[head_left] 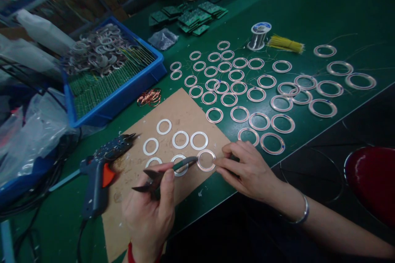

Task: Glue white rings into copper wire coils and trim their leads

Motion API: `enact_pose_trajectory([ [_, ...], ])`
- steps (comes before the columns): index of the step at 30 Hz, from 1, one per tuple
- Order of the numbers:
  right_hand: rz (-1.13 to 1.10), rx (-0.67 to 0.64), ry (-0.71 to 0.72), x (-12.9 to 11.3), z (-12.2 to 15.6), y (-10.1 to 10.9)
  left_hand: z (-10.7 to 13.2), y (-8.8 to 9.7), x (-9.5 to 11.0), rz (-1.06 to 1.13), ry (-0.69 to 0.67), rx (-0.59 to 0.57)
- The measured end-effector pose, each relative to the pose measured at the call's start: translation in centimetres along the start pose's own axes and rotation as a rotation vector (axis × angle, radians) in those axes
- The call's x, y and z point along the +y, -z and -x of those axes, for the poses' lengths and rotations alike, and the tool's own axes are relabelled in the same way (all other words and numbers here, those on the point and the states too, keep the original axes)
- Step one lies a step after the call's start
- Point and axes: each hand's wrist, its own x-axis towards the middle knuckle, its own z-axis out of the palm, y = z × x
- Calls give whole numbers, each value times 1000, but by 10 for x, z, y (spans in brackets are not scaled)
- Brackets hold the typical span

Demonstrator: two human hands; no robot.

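Observation:
My left hand [151, 209] is closed around a pair of green-handled cutters [168, 170], jaws pointing left. My right hand [243, 168] pinches a copper coil ring [206, 160] by its right edge, holding it on the brown cardboard sheet [185, 111]. The cutter handle tip touches that ring's left side. Several white flat rings [180, 139] lie on the cardboard just beyond my hands.
A glue gun [103, 168] lies left on the cardboard edge. Many coil rings [259, 121] cover the green table. A blue tray [120, 94] of coils, solder spool [258, 35], yellow wires [285, 44], circuit boards [191, 18], and a red stool [373, 181] surround them. Another person sits far back.

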Motion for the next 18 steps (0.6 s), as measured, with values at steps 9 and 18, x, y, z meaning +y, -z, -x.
enact_pose_trajectory([
  [9, -25, -9, -18, 2, 2, -2, -1, -4, -2, 15, 43, -5],
  [18, -98, -34, -29, -2, -8, 7, -8, 46, -26, 975, 713, 512],
])
